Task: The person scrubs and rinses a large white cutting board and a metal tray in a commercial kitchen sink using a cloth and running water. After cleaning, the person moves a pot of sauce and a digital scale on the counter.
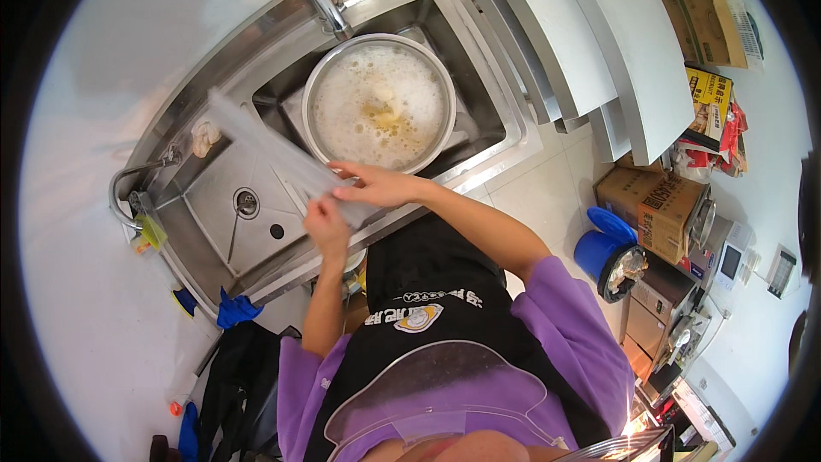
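A long translucent plastic sheet or bag (279,151), blurred by motion, slants over the divider between two sink basins. My left hand (327,226) is closed on its lower part, near the front rim. My right hand (385,185) reaches across from the right, thumb and fingers apart at the plastic; whether it grips is unclear. Just beyond that hand, a large round metal pot (447,131) stands in the right basin (478,99). Foamy liquid (385,96) fills it, yellowish in the middle. Below the plastic is the left basin (211,196), with a drain (246,203).
A chrome faucet (326,6) overhangs the pot's back edge. Another faucet (135,179) curves beside the left basin, near a crumpled pale item (205,138). Blue gloves (237,310) hang at the front left. White shelving panels (577,38), a blue bin (596,253) and cardboard boxes (660,212) stand right.
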